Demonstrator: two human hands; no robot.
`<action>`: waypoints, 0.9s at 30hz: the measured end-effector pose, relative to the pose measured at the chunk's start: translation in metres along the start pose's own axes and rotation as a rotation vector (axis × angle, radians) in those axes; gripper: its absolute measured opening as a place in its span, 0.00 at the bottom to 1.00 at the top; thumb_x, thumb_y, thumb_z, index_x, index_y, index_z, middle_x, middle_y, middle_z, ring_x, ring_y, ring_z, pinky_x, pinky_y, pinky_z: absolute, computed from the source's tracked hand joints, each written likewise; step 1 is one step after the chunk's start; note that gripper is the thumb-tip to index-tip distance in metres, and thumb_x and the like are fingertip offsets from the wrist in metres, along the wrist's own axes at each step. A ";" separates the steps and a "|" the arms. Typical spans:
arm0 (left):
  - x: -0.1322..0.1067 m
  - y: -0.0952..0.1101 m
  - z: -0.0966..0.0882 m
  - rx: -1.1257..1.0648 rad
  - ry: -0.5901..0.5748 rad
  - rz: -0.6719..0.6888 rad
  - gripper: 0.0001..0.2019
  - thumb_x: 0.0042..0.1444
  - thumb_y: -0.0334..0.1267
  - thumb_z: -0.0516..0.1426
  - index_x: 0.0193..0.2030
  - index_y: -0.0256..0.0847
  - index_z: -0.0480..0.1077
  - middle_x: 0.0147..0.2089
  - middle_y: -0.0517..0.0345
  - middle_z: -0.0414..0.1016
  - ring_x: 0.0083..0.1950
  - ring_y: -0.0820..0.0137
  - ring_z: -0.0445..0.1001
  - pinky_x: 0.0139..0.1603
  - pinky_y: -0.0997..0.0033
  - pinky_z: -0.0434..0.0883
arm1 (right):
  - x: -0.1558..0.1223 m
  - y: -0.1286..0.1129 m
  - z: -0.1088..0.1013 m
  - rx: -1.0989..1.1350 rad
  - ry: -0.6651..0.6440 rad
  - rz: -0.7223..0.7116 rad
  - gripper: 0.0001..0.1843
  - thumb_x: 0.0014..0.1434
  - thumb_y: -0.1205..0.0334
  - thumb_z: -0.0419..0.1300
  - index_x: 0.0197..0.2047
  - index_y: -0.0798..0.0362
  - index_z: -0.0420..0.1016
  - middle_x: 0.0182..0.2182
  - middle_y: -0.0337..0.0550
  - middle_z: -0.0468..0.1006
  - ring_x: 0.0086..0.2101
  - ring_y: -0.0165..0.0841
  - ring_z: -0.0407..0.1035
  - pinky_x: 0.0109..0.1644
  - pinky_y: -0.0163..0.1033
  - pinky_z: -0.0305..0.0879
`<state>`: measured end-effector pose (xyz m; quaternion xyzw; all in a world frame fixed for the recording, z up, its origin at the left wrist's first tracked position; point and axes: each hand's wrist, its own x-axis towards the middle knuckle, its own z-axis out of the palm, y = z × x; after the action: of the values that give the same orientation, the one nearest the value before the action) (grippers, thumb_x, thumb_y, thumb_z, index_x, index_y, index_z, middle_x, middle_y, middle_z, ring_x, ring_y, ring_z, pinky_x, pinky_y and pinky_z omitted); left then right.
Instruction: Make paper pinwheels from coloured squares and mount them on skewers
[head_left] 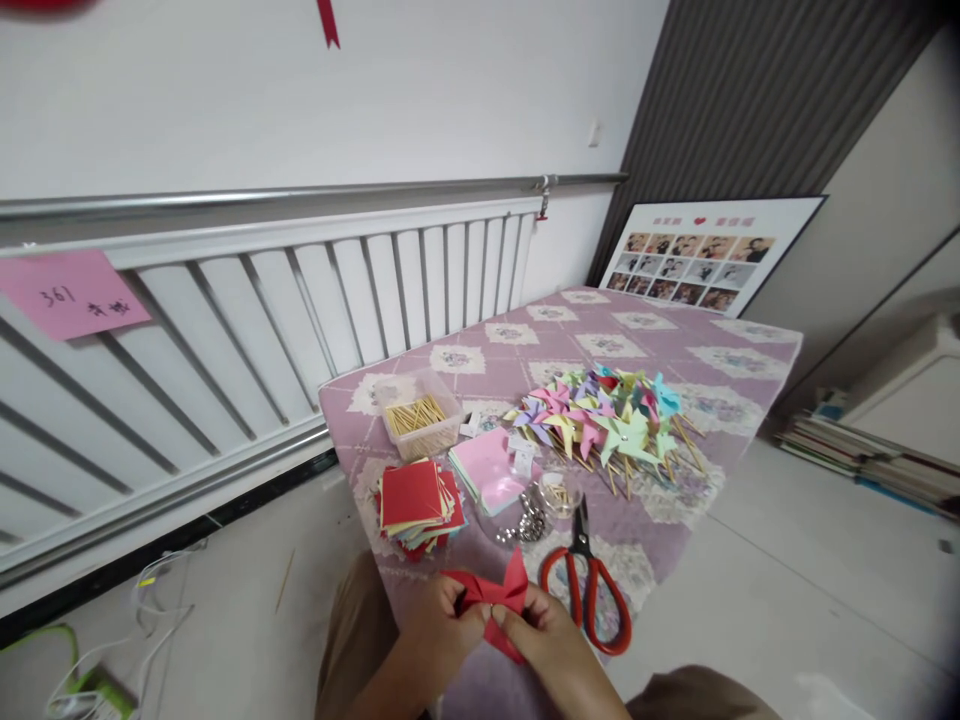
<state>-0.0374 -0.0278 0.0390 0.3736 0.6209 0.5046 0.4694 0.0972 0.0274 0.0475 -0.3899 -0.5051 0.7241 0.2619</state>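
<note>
Both my hands meet at the near edge of the table, pinching a folded red paper piece (501, 594). My left hand (439, 632) grips its left side with closed fingers. My right hand (551, 645) pinches its right and lower part. Red-handled scissors (589, 590) lie just right of my hands. Ahead sit a stack of red and coloured paper squares (416, 503), a pink paper stack (491, 468) and a clear box of wooden sticks (420, 420). A heap of finished paper pinwheels on sticks (611, 420) lies further back at right.
The table carries a purple patterned cloth (675, 345). Small metal pins (529, 525) and a small clear cup (559, 492) sit near the scissors. A white radiator (247, 330) runs along the left wall. A photo board (705, 255) leans behind the table; books (862, 455) lie on the floor at right.
</note>
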 end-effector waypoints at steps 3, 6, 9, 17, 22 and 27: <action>0.011 -0.015 -0.006 -0.008 0.070 -0.054 0.06 0.45 0.34 0.56 0.30 0.36 0.73 0.24 0.62 0.70 0.26 0.74 0.61 0.29 0.74 0.59 | 0.009 -0.004 -0.009 -0.020 -0.027 -0.057 0.18 0.47 0.46 0.68 0.30 0.53 0.78 0.26 0.38 0.77 0.28 0.32 0.69 0.34 0.35 0.64; 0.025 -0.030 -0.012 -0.034 0.106 -0.134 0.07 0.46 0.33 0.57 0.32 0.36 0.73 0.25 0.62 0.70 0.26 0.74 0.62 0.29 0.74 0.60 | 0.016 -0.017 -0.020 -0.051 0.088 -0.121 0.21 0.46 0.42 0.68 0.33 0.51 0.78 0.28 0.39 0.77 0.29 0.33 0.69 0.34 0.35 0.65; 0.039 -0.040 -0.017 -0.095 0.123 -0.132 0.07 0.46 0.31 0.56 0.33 0.36 0.73 0.27 0.61 0.72 0.27 0.74 0.64 0.31 0.74 0.62 | 0.022 -0.042 -0.027 -0.128 0.177 -0.149 0.21 0.46 0.42 0.68 0.35 0.50 0.79 0.30 0.40 0.77 0.32 0.35 0.69 0.38 0.35 0.67; 0.053 -0.064 -0.009 0.030 0.234 0.004 0.06 0.49 0.30 0.56 0.34 0.37 0.73 0.34 0.55 0.78 0.38 0.67 0.73 0.42 0.71 0.68 | 0.062 -0.105 -0.002 -0.404 0.089 -0.303 0.15 0.52 0.48 0.62 0.35 0.51 0.76 0.27 0.38 0.73 0.28 0.33 0.66 0.33 0.35 0.64; 0.052 -0.073 -0.008 0.181 0.256 0.063 0.06 0.45 0.32 0.58 0.32 0.40 0.75 0.32 0.56 0.76 0.37 0.67 0.72 0.43 0.71 0.67 | 0.113 -0.133 0.023 -0.592 -0.012 -0.424 0.13 0.56 0.52 0.57 0.34 0.53 0.74 0.26 0.38 0.74 0.29 0.33 0.67 0.34 0.36 0.63; 0.042 -0.047 -0.018 0.251 0.211 -0.004 0.05 0.47 0.35 0.59 0.31 0.44 0.77 0.32 0.55 0.75 0.37 0.64 0.72 0.41 0.68 0.67 | 0.170 -0.163 0.046 -1.093 0.024 -0.487 0.12 0.60 0.61 0.52 0.36 0.54 0.75 0.30 0.40 0.78 0.33 0.34 0.72 0.37 0.36 0.65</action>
<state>-0.0660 -0.0031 -0.0148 0.3728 0.7257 0.4586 0.3523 -0.0383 0.1916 0.1576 -0.3494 -0.8762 0.2740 0.1875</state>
